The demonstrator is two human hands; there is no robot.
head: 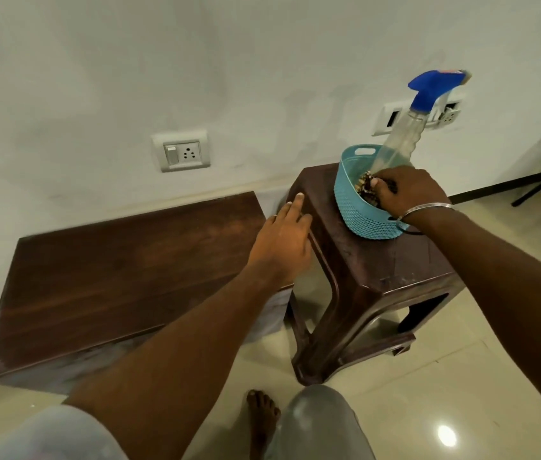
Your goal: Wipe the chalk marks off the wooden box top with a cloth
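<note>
The wooden box top [113,277] lies low by the wall, left of the left hand's [282,237] fingers. The spotty cloth [367,189] sits in a blue basket [358,210], under the right hand's [408,190] fingers, which curl down and seem to grip it. A spray bottle [401,141] leans just behind those fingers. The left fingers are straight and loose by the brown stool's [378,267] edge, holding nothing.
</note>
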